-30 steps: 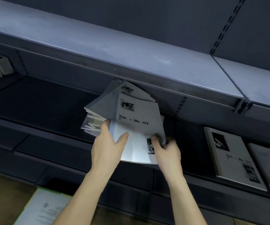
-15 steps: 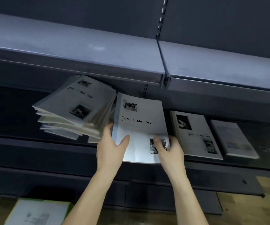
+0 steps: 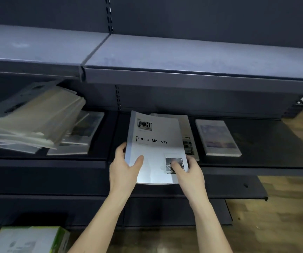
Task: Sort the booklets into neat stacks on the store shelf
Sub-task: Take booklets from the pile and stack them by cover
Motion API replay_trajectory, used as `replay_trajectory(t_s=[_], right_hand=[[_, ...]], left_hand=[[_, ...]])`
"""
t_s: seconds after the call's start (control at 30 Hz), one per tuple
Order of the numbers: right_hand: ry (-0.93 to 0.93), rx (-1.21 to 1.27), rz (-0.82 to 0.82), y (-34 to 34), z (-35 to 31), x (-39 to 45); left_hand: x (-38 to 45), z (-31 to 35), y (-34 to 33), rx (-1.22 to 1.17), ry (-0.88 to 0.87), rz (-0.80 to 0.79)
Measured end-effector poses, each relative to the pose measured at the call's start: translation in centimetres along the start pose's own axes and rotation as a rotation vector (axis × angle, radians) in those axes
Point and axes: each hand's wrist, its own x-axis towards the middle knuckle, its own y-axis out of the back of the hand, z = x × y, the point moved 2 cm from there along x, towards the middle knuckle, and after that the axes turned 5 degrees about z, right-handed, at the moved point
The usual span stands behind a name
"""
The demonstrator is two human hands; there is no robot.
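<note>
Over the front edge of the lower shelf (image 3: 256, 170), right of the slotted upright (image 3: 117, 97): white booklet (image 3: 156, 148) held by both hands, tilted up toward the camera, near edge bowed and overhanging the shelf lip. Cover text legible in part: "Tim", "&", "Me", "ory" (letters between are washed out, not readable). Small dark photo at upper left of cover; film-strip style photo at lower right.

Left hand (image 3: 124, 170) clamped on the booklet's left edge: thumb on the cover, fingers curled behind. Right hand (image 3: 189, 169) clamped on the lower right corner: thumb pressed on the film-strip photo, fingers underneath and hidden.

Directly beneath and behind, lying flat on the shelf: second booklet of same design (image 3: 189, 141), mostly covered; only its right strip visible, with "ory" and part of a dark photo. Just beside that, to the right, not touching: closed booklet with a pale bluish cover (image 3: 218, 137), print too blurred to read.

Left of the upright, well apart: loose, fanned pile of booklets (image 3: 34, 121), tilted and uneven, heavily blurred; no text readable. Flat booklet under the pile's right side (image 3: 79, 137), partly exposed.

Above: grey upper shelf (image 3: 183, 57), two panels meeting at a seam. Bottom left on the wooden floor (image 3: 274, 216): white box with green edge (image 3: 30, 240), markings illegible.
</note>
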Motion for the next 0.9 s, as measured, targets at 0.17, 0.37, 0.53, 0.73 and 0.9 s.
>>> replay_trajectory(t_s=[0.17, 0.37, 0.53, 0.73, 0.9], right_hand=[[-0.044, -0.017, -0.005, 2.4, 2.0, 1.4], [-0.070, -0.011, 0.025, 2.2, 2.4, 3.8], [-0.043, -0.062, 0.051, 1.9, 2.0, 6.5], [-0.012, -0.181, 0.106, 2.0, 2.9, 9.2], [-0.006, -0.278, 0.152, 1.3, 4.6, 10.7]], left_hand=[[-0.6, -0.4, -3.3, 0.042, 0.035, -0.013], [1.3, -0.5, -5.4, 0.097, 0.049, -0.052], [3.9, -0.9, -7.3, 0.172, 0.079, -0.167], [6.6, -1.5, -9.3, 0.370, 0.000, -0.292], [7.4, -1.8, -10.7, 0.395, -0.060, -0.269]])
